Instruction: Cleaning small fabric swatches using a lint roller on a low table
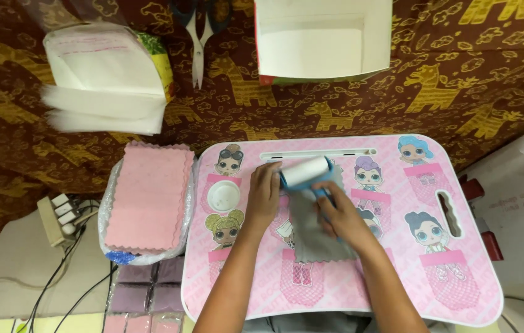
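A small pink lap table [459,271] printed with cartoon dolls stands before me. A grey cloth [314,237] lies flat on its middle. My left hand [264,196] presses down beside the cloth's left edge, fingers together. My right hand [339,217] grips the blue handle of a lint roller [306,172], whose white roll rests at the cloth's far end.
A round white cup recess [224,195] sits left of my left hand. A stack of pink scalloped cloths [151,197] in plastic lies left of the table. Behind are scissors [198,43], an open white box [322,40], white packets [104,77] and a power strip [58,216].
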